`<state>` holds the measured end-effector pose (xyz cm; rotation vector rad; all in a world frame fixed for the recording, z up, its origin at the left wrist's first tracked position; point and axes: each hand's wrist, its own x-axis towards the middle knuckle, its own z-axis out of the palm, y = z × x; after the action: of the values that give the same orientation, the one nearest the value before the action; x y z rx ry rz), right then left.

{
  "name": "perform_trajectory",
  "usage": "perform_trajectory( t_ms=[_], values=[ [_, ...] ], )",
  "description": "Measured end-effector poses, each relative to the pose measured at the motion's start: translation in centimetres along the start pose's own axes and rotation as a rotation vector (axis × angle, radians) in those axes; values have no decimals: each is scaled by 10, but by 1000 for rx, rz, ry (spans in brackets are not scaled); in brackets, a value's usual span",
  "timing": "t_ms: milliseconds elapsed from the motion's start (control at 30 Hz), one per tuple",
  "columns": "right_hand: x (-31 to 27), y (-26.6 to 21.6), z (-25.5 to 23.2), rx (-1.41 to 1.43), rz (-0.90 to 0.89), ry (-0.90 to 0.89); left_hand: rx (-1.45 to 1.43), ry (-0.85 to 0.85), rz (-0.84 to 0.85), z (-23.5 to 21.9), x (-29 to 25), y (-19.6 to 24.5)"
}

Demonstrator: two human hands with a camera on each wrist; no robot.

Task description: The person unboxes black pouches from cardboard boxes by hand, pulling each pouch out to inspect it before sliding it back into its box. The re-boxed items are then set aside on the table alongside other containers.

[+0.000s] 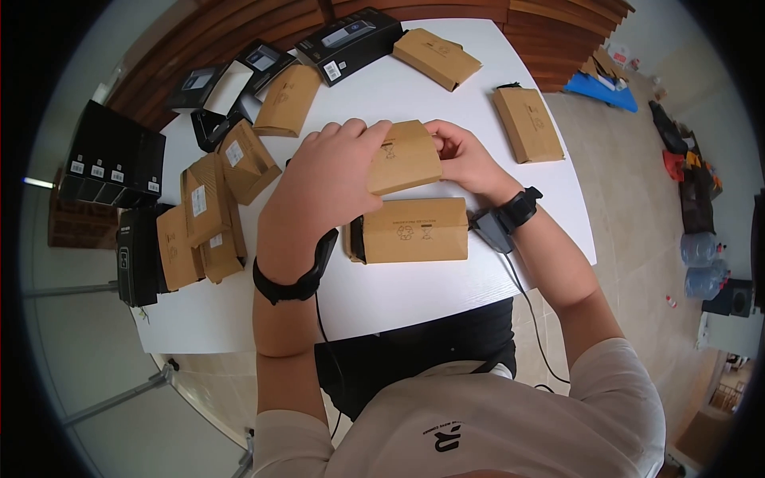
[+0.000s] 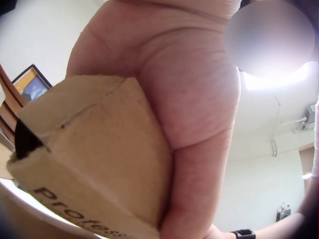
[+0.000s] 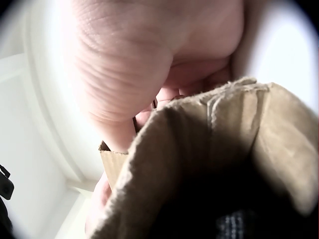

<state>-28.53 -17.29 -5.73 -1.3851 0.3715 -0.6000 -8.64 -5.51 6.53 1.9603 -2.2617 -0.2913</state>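
Note:
My left hand (image 1: 323, 179) grips a brown cardboard box (image 1: 413, 163) from its left side, above the table. In the left wrist view, the palm and thumb lie against the box (image 2: 109, 154), which has dark printing and a dark gap at one corner. At the box's right end is my right hand (image 1: 470, 163), thumb and curled fingers at the end edge. The right wrist view shows the thumb at a cardboard edge (image 3: 113, 167); the fingertips are partly hidden. Just below, a second cardboard box (image 1: 426, 233) lies on the table, black showing at its left end.
The white table (image 1: 382, 299) carries more cardboard boxes, such as one box (image 1: 530, 125) at the right and another (image 1: 437, 58) at the back. Black product boxes (image 1: 348, 41) stand at the back and left. A cable (image 1: 532, 307) runs from the right wrist camera.

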Motion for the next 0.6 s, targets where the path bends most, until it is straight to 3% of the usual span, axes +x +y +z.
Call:
perform_trajectory(
  t_ms=[100, 333, 600],
  values=[
    [-1, -7, 10, -13, 10, 67, 6, -2, -9, -2, -3, 1],
    [-3, -7, 7, -76, 82, -28, 41, 13, 48, 0, -4, 6],
    [-2, -1, 1, -77, -24, 47, -61, -29, -18, -5, -6, -7]
  ],
)
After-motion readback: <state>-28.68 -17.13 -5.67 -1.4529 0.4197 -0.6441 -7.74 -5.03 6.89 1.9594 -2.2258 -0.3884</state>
